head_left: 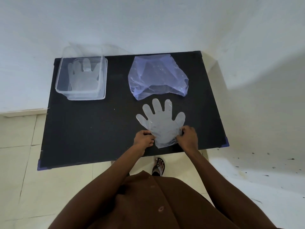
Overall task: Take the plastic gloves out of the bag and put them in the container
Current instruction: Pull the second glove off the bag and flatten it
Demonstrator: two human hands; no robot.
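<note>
Worktop (85,129): dark, rectangular surface seen from above, set against a pale wall; purple caps show on its near corners.
Bag (157,78): translucent bluish-purple plastic, crumpled and lying flat on the worktop, toward the far right part of it; its opening cannot be made out.
Glove on worktop (162,123): clear plastic glove spread flat just on the near side of the bag, outside it, its five fingers pointing toward the bag and its cuff toward the person.
Left hand (144,139): closed in a pinch on the left edge of the glove's cuff, resting on the worktop.
Right hand (188,138): closed in a pinch on the right edge of the same cuff; the two hands are apart, with the cuff stretched between them.
Container (81,76): clear, square plastic box, well to the left of the bag, at the far left corner of the worktop, open on top.
Glove in container (85,75): a second clear glove lies flat inside the box, fingers pointing toward the wall.
Floor (49,187): pale tiles on the near side of the worktop, where one sandalled foot (159,166) shows.
</note>
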